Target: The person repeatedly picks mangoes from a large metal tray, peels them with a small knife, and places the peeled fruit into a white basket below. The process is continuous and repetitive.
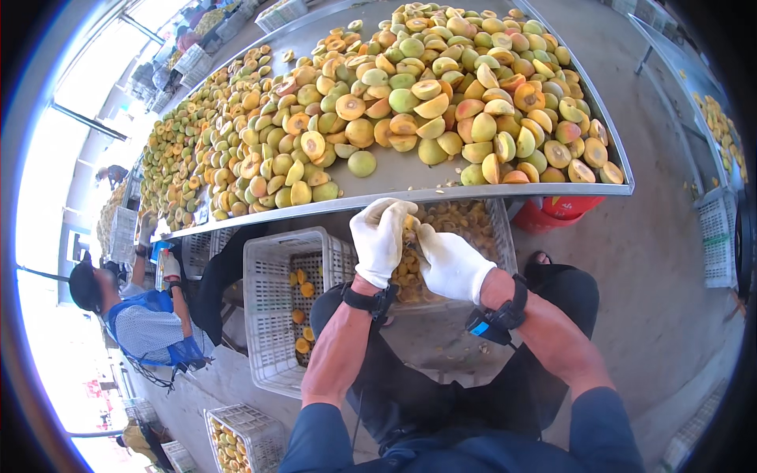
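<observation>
My left hand (379, 239) wears a white work glove and has its fingers bent around a small orange piece of stone fruit (409, 222). My right hand (454, 263), gloved the same way, meets it with curled fingertips at that piece. A small dark spot shows between the hands; whether my right hand grips a tool is hidden. Both are just below the near rim of a metal table (402, 194) heaped with halved stone fruit (408, 100), some cut faces still showing stones. Beneath my hands stands a crate (502, 236) full of yellow-brown fruit pieces.
Left of my knees is a white plastic crate (278, 378) with several orange pieces inside. A red bucket (544, 222) stands under the table's right end. A co-worker (148, 319) sits at the left. Another fruit-filled crate (254, 428) is on the floor; a second table (680, 65) is at right.
</observation>
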Motion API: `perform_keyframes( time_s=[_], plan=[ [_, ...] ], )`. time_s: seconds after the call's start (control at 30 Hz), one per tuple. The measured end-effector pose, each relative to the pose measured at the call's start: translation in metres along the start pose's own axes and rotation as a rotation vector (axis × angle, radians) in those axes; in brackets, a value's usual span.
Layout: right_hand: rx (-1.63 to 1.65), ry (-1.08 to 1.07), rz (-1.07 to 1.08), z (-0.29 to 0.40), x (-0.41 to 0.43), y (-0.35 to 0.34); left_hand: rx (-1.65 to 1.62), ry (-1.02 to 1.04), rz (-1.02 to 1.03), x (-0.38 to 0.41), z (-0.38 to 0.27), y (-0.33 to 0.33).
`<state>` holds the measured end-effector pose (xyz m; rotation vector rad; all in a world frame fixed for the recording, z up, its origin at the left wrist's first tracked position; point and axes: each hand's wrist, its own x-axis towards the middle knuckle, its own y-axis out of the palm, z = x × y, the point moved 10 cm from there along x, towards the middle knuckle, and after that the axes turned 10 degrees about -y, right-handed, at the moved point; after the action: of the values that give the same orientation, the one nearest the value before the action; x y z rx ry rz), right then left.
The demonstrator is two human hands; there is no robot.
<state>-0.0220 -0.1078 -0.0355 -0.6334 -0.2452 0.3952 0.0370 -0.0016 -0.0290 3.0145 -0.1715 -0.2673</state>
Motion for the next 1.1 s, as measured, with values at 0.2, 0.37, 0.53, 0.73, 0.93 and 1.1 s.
perform_keyframes(
  time_s=[0.2,0.37,0.53,0.73,0.93,1.1],
  plan=[
    [-0.011,-0.002,0.012,-0.002,0.0,-0.003,0.008,0.098,-0.011,-0.003,-0.006,-0.001],
    [0.031,-0.031,-0.001,0.001,-0.001,-0.005,-0.006,0.057,-0.016,-0.008,-0.011,-0.001],
    [0.023,-0.034,-0.028,0.003,0.001,-0.006,-0.099,0.078,-0.027,-0.01,-0.019,0.002],
    [-0.06,-0.036,-0.067,0.005,0.006,-0.008,0.031,0.188,-0.107,-0.007,-0.031,0.001],
    [-0.301,0.03,0.062,-0.003,0.009,-0.013,0.084,-0.189,0.049,0.014,-0.004,0.006],
    [-0.09,0.063,0.087,-0.006,0.011,0.003,0.069,-0.153,0.012,0.012,0.0,-0.003]
  ],
)
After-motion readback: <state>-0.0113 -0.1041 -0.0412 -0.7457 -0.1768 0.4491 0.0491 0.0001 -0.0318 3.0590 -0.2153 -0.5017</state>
